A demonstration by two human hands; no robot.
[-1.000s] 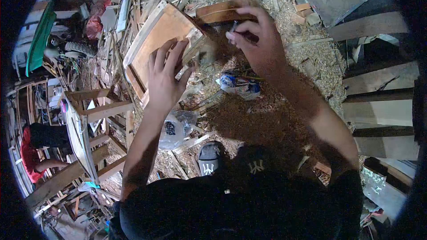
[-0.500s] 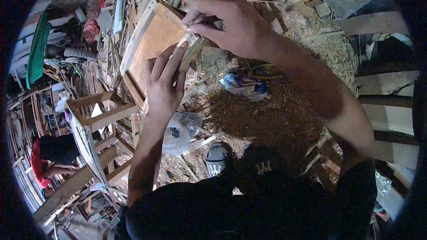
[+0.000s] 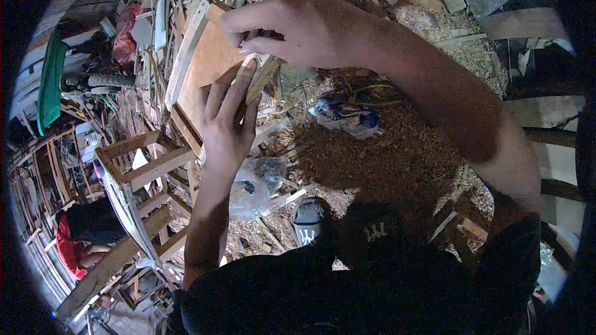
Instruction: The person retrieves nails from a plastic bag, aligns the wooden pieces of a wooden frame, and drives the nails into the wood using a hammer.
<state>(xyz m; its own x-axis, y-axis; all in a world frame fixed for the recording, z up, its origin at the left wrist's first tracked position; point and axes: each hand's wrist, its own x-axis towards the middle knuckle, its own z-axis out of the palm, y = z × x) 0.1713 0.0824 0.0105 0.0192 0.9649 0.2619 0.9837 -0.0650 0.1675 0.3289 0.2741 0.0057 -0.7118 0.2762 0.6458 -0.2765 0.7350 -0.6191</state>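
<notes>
A wooden frame with an orange-brown panel (image 3: pixel 208 56) stands tilted in front of me, pale strips along its edges. My left hand (image 3: pixel 225 121) grips the near rail (image 3: pixel 266 77) of this frame, its fingers laid over the wood close to the corner; the thumb is hidden. Just above that corner is my right hand (image 3: pixel 310 31), thumb and fingers pinched together. Whatever sits in this pinch is too small or too covered to make out.
Wood shavings and offcuts cover the ground. Plastic bags (image 3: pixel 248 195) and a blue-white packet (image 3: pixel 347 118) lie below the frame. At left stand a wooden stool-like frame (image 3: pixel 158 167) and a green panel (image 3: pixel 53 80); a person in red and black (image 3: pixel 71 245) is beyond.
My right hand has shifted left and slightly up over the corner, its wrist turning. The left hand stays on the rail. The whole view has moved slightly.
</notes>
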